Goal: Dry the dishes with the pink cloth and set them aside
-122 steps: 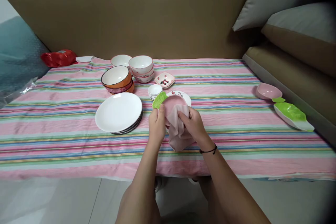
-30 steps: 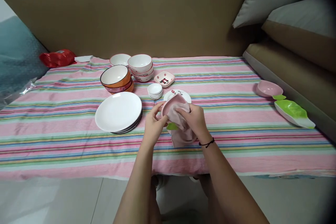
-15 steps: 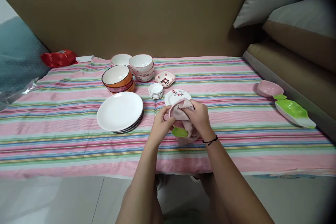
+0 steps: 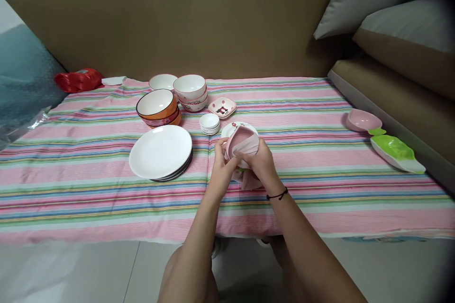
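Observation:
Between my hands, above the striped cloth, is a tilted pink bowl (image 4: 232, 144) with a bit of green at its lower edge. My left hand (image 4: 224, 163) grips the bowl's left rim, thumb toward the front. A pale pink cloth (image 4: 250, 144) lies over part of the bowl's inside and hangs down below it. My right hand (image 4: 261, 161) is closed on this cloth at the bowl's right side, its fingers partly hidden. Just behind the bowl, a white plate with red flowers (image 4: 227, 129) is partly covered by it.
White plates (image 4: 161, 151) are stacked left of my hands, with orange bowls (image 4: 156, 104), white bowls (image 4: 190, 86), small white dishes (image 4: 209, 120) and a square patterned dish (image 4: 222, 107) behind. Far right lie a pink bowl (image 4: 363, 120) and a green leaf-shaped dish (image 4: 396, 151). Cushions (image 4: 401, 52) border the right.
The pink bowl has turned, so its inside shows more and its green part is mostly hidden. My right hand has shifted left and lower with the cloth.

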Action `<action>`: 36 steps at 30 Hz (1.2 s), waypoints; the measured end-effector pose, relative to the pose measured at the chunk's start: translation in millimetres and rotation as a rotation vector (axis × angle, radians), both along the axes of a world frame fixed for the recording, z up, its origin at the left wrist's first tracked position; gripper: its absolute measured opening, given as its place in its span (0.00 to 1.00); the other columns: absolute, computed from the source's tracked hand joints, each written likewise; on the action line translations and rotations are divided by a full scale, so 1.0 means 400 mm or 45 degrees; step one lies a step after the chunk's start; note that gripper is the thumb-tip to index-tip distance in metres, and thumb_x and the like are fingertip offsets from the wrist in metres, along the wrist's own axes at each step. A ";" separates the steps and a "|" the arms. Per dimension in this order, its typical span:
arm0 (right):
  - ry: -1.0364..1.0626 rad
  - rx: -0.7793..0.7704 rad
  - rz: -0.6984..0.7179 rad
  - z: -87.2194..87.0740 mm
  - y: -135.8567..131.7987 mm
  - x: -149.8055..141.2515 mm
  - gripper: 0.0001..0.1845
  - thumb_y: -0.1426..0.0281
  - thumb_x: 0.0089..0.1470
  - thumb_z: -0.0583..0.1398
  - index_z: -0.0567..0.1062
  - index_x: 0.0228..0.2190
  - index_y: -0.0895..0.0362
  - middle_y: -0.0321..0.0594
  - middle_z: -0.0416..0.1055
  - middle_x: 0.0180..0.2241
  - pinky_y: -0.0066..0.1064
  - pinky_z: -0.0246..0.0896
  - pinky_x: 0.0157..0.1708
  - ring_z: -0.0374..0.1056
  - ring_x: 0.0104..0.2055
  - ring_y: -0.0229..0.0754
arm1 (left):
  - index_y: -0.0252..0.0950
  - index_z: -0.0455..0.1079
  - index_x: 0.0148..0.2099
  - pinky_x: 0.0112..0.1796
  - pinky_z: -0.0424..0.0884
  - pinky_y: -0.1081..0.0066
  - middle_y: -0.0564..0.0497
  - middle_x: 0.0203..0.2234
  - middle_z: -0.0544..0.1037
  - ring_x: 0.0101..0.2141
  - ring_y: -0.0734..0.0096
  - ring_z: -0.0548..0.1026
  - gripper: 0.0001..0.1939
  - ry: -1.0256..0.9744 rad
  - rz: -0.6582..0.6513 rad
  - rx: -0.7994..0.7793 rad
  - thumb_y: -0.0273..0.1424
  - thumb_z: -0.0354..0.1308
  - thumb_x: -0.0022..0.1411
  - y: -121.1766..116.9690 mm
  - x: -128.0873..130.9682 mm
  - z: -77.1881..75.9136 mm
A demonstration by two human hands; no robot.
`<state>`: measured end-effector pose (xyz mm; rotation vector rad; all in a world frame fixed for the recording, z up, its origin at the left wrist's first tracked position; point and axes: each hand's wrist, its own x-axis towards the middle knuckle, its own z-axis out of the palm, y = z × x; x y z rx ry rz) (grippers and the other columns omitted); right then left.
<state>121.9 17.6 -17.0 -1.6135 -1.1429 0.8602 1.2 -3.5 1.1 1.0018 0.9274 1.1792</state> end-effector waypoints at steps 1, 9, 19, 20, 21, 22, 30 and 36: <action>-0.048 -0.006 -0.034 0.002 0.000 -0.003 0.33 0.57 0.30 0.69 0.67 0.39 0.56 0.41 0.72 0.36 0.32 0.61 0.31 0.68 0.35 0.46 | 0.44 0.54 0.52 0.32 0.68 0.75 0.54 0.39 0.68 0.32 0.76 0.70 0.25 0.015 -0.021 -0.001 0.30 0.57 0.53 -0.002 0.003 0.001; -0.486 -0.001 -0.227 -0.002 0.009 0.000 0.26 0.49 0.41 0.63 0.65 0.32 0.56 0.40 0.68 0.27 0.30 0.51 0.26 0.61 0.28 0.44 | 0.42 0.50 0.49 0.31 0.66 0.76 0.54 0.37 0.65 0.34 0.74 0.69 0.23 0.260 -0.082 0.058 0.34 0.58 0.56 -0.003 0.022 -0.004; -0.290 0.149 -0.124 -0.017 0.024 0.022 0.13 0.58 0.53 0.53 0.63 0.26 0.55 0.36 0.65 0.23 0.29 0.50 0.25 0.59 0.25 0.40 | 0.42 0.51 0.61 0.48 0.66 0.67 0.45 0.55 0.63 0.54 0.60 0.65 0.36 0.300 -0.069 0.154 0.37 0.62 0.54 -0.009 0.025 0.001; -0.258 0.147 -0.126 -0.017 0.025 0.022 0.13 0.57 0.52 0.54 0.64 0.26 0.55 0.37 0.66 0.24 0.30 0.51 0.26 0.60 0.26 0.40 | 0.42 0.52 0.62 0.49 0.66 0.66 0.45 0.55 0.64 0.54 0.59 0.65 0.37 0.298 -0.065 0.162 0.37 0.62 0.53 -0.009 0.024 0.001; -0.229 0.142 -0.137 -0.018 0.027 0.022 0.15 0.56 0.51 0.55 0.64 0.27 0.55 0.38 0.68 0.25 0.30 0.53 0.27 0.61 0.27 0.41 | 0.42 0.52 0.63 0.49 0.67 0.65 0.44 0.54 0.65 0.54 0.58 0.65 0.38 0.296 -0.066 0.167 0.37 0.63 0.53 -0.010 0.024 0.000; -0.201 0.129 -0.150 -0.018 0.028 0.023 0.16 0.54 0.49 0.57 0.65 0.28 0.55 0.39 0.69 0.27 0.30 0.54 0.28 0.62 0.28 0.42 | 0.42 0.53 0.64 0.48 0.67 0.64 0.44 0.54 0.66 0.54 0.57 0.65 0.39 0.294 -0.072 0.170 0.37 0.63 0.52 -0.010 0.024 -0.002; -0.068 0.082 0.070 -0.017 0.028 0.027 0.34 0.54 0.34 0.67 0.66 0.42 0.55 0.41 0.72 0.37 0.33 0.61 0.32 0.67 0.36 0.46 | 0.42 0.47 0.68 0.37 0.72 0.68 0.46 0.42 0.74 0.40 0.63 0.73 0.44 0.210 -0.109 0.008 0.39 0.63 0.53 -0.013 0.013 0.003; -0.292 0.194 0.277 -0.001 0.020 0.061 0.20 0.61 0.42 0.63 0.67 0.37 0.56 0.34 0.68 0.29 0.28 0.55 0.29 0.63 0.30 0.40 | 0.41 0.43 0.69 0.33 0.73 0.69 0.53 0.29 0.74 0.29 0.70 0.73 0.43 0.216 -0.100 -0.099 0.41 0.59 0.57 0.007 -0.017 0.006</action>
